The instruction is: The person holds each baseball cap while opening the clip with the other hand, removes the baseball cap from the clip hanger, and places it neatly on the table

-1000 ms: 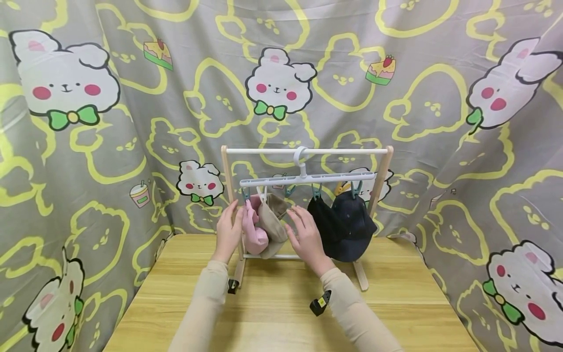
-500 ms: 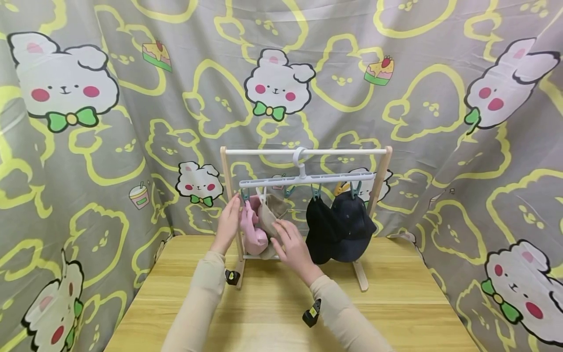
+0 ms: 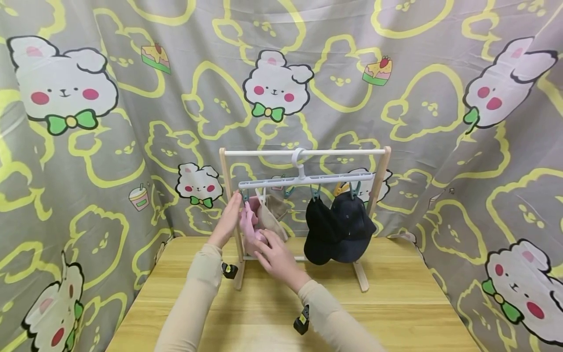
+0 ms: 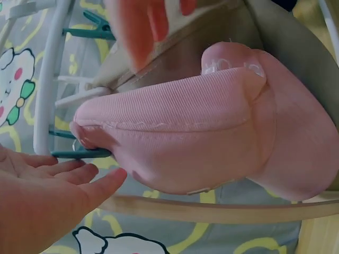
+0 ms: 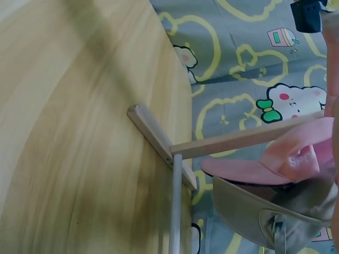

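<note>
- Head view: my left hand (image 3: 226, 222) is raised in front of the left post (image 3: 225, 168), fingers nearly straight and apart from the thumb side as far as shows, gripping nothing I can make out. The pink cap (image 3: 248, 222) hangs just to its right, under the hanger (image 3: 266, 184).
- Same view: my right hand (image 3: 279, 259) reaches across, lower down, fingers extended and not curled round anything. Its tips overlap the pink cap's brim; whether they press it I can't tell. The tan cap (image 3: 269, 215) is above this hand, the black cap (image 3: 318, 230) and navy cap (image 3: 354, 220) off to its right.
- Left wrist view: my left fingers lie loose along the green clip (image 4: 85, 153) that holds the pink cap's edge; touching or just beside, I can't say. My right fingers hang blurred across the cap from them, clasping nothing.
- Right wrist view: only slivers of skin show at the edge, so no grip can be read. The pink cap sits against the tan one, with the table (image 5: 69, 132) below my hand.
- I judge I'm adjusting the pink cap's hang; the next move calls for a light touch on its brim, with the clip left undisturbed.
</note>
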`<state>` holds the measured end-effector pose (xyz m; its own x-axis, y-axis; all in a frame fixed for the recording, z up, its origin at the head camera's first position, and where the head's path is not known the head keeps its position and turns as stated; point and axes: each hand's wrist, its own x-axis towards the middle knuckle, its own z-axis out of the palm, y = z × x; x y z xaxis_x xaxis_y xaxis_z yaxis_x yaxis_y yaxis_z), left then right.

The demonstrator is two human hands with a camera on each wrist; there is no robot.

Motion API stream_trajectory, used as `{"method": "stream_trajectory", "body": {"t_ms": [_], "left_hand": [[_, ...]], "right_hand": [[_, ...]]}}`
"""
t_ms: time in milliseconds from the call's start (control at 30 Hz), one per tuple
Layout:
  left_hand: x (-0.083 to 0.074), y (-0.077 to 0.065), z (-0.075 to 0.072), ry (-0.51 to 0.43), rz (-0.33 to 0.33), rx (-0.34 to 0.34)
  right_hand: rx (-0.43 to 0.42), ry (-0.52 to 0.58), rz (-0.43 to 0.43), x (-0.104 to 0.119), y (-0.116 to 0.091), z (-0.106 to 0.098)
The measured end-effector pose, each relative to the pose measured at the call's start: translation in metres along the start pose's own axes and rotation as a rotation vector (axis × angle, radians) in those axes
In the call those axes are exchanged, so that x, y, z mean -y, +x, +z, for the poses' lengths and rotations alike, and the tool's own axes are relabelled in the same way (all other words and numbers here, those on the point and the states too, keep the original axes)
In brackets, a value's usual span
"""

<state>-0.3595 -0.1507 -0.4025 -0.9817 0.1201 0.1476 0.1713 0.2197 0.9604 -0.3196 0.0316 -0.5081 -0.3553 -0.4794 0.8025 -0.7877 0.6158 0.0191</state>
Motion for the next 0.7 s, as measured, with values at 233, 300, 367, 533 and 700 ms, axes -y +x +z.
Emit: {"method": "stream_trajectory", "body": {"t_ms": [233, 300, 367, 533, 700], "left_hand": [[0.003, 0.001, -0.004, -0.002, 0.006, 0.012], [0.001, -0.001, -0.005, -0.003, 0.008, 0.018], [-0.004, -0.006, -0.006, 0.002, 0.005, 0.020], [-0.019, -0.019, -0.006, 0.011, 0.041, 0.008], [-0.010, -0.017, -0.007, -0.037, 0.063, -0.015]], "right_hand": [[0.074, -0.029, 0.021, 0.005, -0.004, 0.008], [0.084, -0.026, 0.027, 0.006, -0.005, 0.007], [0.093, -0.019, 0.038, 0.006, -0.007, 0.006], [0.114, -0.002, 0.065, 0.006, -0.011, 0.002], [0.073, 0.005, 0.047, 0.005, -0.014, 0.000]]}}
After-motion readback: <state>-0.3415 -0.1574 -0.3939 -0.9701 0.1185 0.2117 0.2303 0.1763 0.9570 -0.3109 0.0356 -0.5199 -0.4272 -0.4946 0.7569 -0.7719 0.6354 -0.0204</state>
